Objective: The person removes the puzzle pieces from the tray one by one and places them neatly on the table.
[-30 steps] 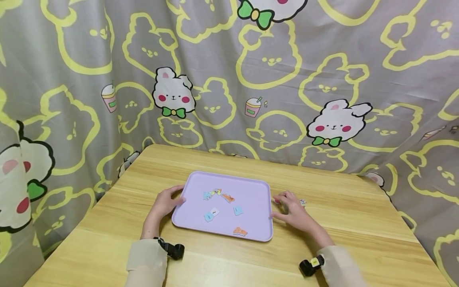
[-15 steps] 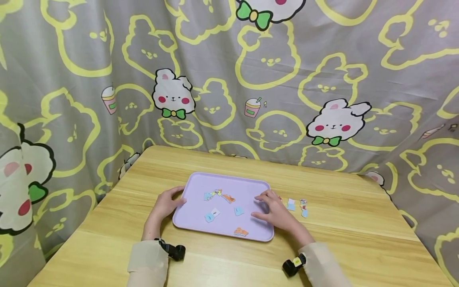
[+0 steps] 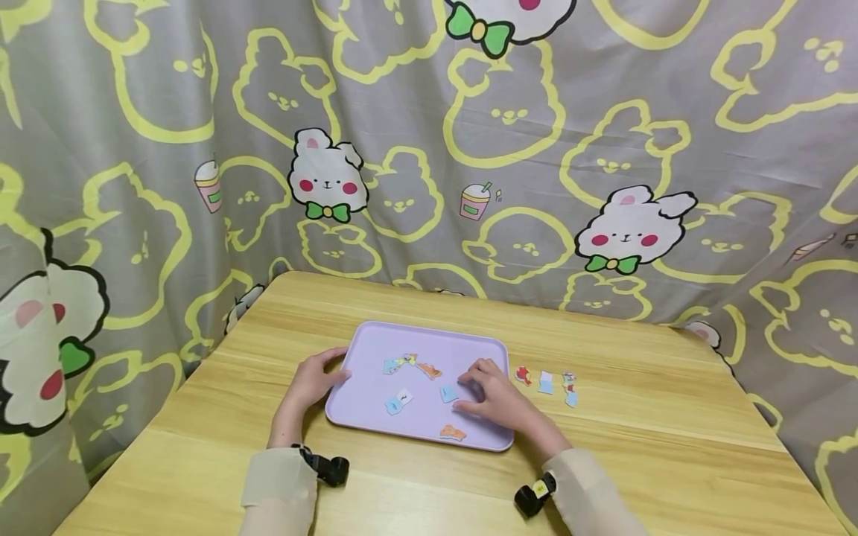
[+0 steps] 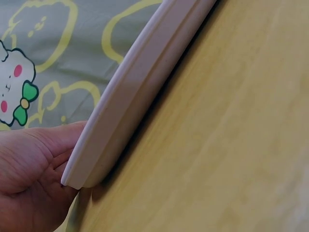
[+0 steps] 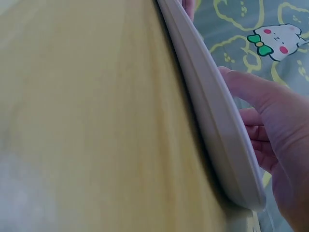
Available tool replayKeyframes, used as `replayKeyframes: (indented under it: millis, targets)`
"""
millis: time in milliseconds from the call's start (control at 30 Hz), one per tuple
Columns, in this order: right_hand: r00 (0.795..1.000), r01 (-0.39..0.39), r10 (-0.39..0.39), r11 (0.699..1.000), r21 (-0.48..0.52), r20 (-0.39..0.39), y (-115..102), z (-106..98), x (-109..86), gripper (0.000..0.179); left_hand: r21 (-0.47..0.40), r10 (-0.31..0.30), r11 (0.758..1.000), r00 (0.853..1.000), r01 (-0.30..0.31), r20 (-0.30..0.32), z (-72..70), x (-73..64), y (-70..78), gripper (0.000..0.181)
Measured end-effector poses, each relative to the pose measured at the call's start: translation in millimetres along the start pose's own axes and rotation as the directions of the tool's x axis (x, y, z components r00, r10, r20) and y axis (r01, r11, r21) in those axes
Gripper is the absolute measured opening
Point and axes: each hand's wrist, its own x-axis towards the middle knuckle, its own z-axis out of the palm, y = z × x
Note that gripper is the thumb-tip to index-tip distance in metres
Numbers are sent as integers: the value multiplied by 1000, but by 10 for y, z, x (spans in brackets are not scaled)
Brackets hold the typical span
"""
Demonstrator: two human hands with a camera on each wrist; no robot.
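Note:
A lilac tray (image 3: 375,339) lies on the wooden table with several small paper puzzle pieces on it. My left hand (image 3: 316,383) grips the tray's left rim, thumb over the edge; the left wrist view shows this hand (image 4: 36,166) at the tray's corner. Over the tray's right part is my right hand (image 3: 494,398), its fingers bent and its thumb apart from them, right beside a light blue piece (image 3: 447,393). An orange piece (image 3: 453,432) lies near the front rim. Blue-and-white pieces (image 3: 399,402) and an orange one (image 3: 429,370) lie farther left.
On the table (image 3: 623,432) right of the tray are a red piece (image 3: 523,376), a white-and-blue piece (image 3: 546,383) and further pieces (image 3: 570,388). A grey curtain (image 3: 409,112) with bear and rabbit prints hangs around the table.
My right hand has moved left from the pieces beside the tray, across its right rim, to the light blue piece. My left hand has stayed at the left rim.

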Motion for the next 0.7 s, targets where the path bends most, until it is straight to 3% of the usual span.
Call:
replayKeyframes:
  millis: [300,700]
  targets:
    - [997,76,-76,996,-54,10,-65,52,88,36,10,7,1000,1000,-7,-8,1,8,13,50]
    - [993,111,-117,975,-195,-19,-154,86,144,31,11,11,1000,1000,-11,-11,0,8,10,50]
